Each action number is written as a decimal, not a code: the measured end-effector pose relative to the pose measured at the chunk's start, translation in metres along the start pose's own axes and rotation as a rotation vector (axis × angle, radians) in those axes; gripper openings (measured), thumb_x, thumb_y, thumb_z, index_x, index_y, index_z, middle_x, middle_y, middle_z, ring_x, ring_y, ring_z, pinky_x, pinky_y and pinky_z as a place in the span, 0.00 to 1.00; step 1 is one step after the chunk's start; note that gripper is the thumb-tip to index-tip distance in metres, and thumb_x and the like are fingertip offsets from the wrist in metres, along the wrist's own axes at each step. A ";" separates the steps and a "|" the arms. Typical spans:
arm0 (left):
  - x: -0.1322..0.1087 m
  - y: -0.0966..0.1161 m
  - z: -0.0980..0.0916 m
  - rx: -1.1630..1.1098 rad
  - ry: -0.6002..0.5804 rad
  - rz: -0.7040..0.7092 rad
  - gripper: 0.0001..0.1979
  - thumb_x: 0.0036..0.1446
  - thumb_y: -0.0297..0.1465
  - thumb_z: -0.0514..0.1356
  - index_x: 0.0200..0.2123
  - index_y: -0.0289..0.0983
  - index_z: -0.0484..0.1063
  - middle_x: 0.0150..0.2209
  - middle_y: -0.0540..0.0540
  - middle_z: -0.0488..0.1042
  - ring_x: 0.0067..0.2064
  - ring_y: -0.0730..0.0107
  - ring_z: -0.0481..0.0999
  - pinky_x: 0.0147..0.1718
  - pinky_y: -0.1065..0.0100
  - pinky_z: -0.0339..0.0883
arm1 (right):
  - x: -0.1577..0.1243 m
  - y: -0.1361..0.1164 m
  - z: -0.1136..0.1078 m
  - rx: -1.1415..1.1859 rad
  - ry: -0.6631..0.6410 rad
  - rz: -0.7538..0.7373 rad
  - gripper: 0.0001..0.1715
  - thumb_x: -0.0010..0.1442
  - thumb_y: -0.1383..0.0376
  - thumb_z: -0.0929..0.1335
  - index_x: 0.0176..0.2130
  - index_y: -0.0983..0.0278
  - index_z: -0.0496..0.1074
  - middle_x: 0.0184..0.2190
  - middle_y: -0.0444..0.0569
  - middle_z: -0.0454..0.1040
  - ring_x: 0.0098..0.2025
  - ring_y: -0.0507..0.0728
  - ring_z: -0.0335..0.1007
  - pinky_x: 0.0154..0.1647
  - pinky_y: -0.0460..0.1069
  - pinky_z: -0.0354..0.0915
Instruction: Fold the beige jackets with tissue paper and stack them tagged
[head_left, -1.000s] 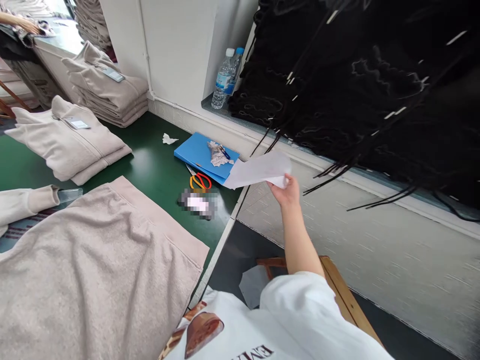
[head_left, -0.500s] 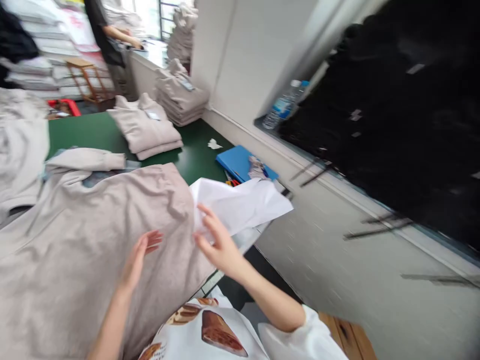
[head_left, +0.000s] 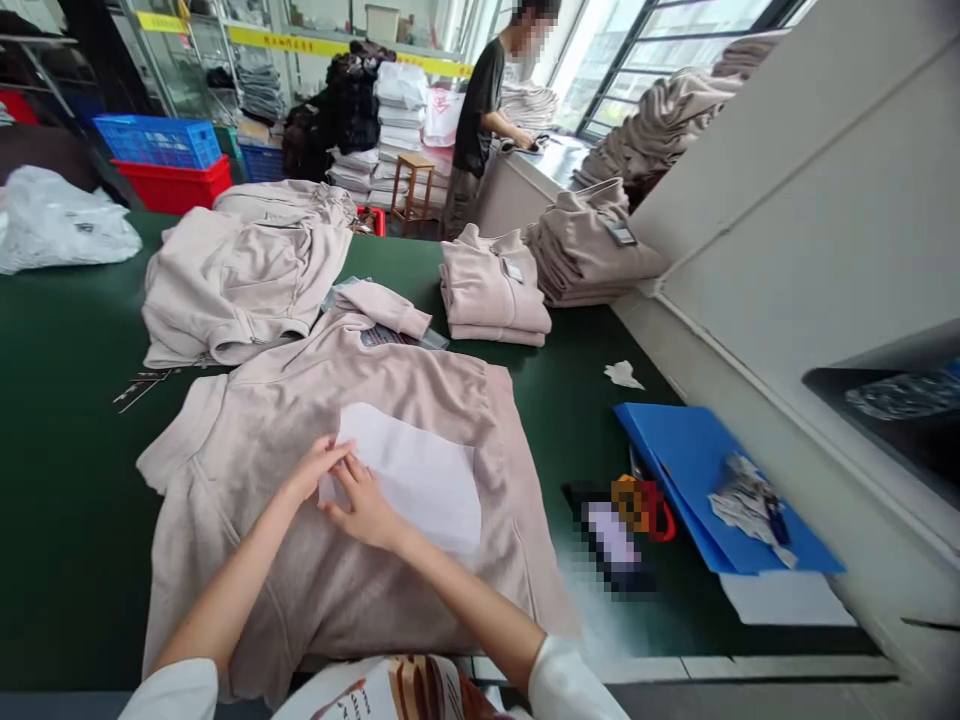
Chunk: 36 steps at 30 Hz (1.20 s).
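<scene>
Green desk, beige sweatshirt laid flat; I see left hand and right hand pinching white paper at its left edge.

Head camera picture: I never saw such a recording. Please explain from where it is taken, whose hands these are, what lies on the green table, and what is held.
No machine here. The camera sits on a person's head and looks down, so both bare arms from below are that person's own. The left hand and right hand rest on the left end of a white paper sheet lying on a beige garment spread over the green table. Whether the fingers grip it is unclear. At right lie a blue folder and scissors; behind, folded beige garments. Another person works far back.
</scene>
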<state>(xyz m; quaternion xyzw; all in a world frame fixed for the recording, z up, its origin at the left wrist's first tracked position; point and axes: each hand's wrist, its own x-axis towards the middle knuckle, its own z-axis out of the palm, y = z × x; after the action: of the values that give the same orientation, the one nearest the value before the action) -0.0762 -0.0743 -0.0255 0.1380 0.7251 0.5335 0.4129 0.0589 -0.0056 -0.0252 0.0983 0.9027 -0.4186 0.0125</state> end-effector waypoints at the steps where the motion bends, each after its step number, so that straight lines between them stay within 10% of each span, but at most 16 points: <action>1: 0.007 0.001 -0.007 0.066 0.054 0.017 0.31 0.49 0.52 0.63 0.43 0.31 0.73 0.40 0.38 0.79 0.41 0.57 0.79 0.38 0.65 0.72 | 0.005 0.004 -0.004 -0.065 -0.008 -0.006 0.40 0.64 0.51 0.66 0.69 0.59 0.56 0.72 0.56 0.45 0.74 0.67 0.39 0.70 0.70 0.45; 8: 0.031 0.017 -0.043 0.432 0.312 0.058 0.24 0.57 0.32 0.57 0.55 0.25 0.69 0.52 0.28 0.74 0.56 0.42 0.71 0.56 0.49 0.62 | 0.022 0.072 -0.037 -0.424 0.119 0.153 0.37 0.69 0.49 0.61 0.70 0.60 0.54 0.72 0.56 0.44 0.74 0.69 0.34 0.69 0.73 0.34; 15: 0.017 -0.005 -0.001 1.183 0.313 0.574 0.27 0.67 0.37 0.49 0.65 0.33 0.62 0.68 0.34 0.59 0.70 0.47 0.52 0.67 0.47 0.45 | 0.036 0.112 -0.040 -0.504 0.132 -0.052 0.38 0.69 0.44 0.57 0.70 0.57 0.55 0.72 0.51 0.46 0.74 0.65 0.37 0.71 0.69 0.34; 23: 0.042 -0.038 0.020 1.400 0.342 0.494 0.33 0.66 0.42 0.50 0.69 0.31 0.56 0.71 0.32 0.49 0.71 0.45 0.49 0.66 0.38 0.40 | 0.040 0.152 -0.088 -0.558 0.210 -0.002 0.37 0.69 0.45 0.58 0.70 0.58 0.55 0.72 0.50 0.47 0.73 0.62 0.41 0.72 0.59 0.42; 29: 0.044 -0.032 0.020 1.496 0.357 0.484 0.34 0.67 0.44 0.45 0.69 0.29 0.54 0.70 0.29 0.51 0.71 0.45 0.48 0.64 0.36 0.43 | -0.049 0.204 -0.178 -0.595 0.371 0.270 0.32 0.67 0.56 0.63 0.66 0.64 0.62 0.69 0.55 0.55 0.71 0.61 0.49 0.72 0.59 0.40; 36: 0.060 -0.042 0.020 1.486 0.342 0.540 0.37 0.66 0.47 0.38 0.68 0.28 0.56 0.69 0.27 0.51 0.70 0.42 0.50 0.63 0.34 0.43 | -0.250 0.289 -0.280 -0.344 1.090 0.956 0.23 0.65 0.66 0.60 0.55 0.71 0.71 0.56 0.64 0.70 0.59 0.63 0.64 0.63 0.58 0.57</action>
<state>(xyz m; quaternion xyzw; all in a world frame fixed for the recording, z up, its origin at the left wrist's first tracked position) -0.0888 -0.0390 -0.0920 0.4632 0.8850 0.0072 -0.0463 0.3756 0.3474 -0.0351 0.6707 0.6925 -0.1123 -0.2409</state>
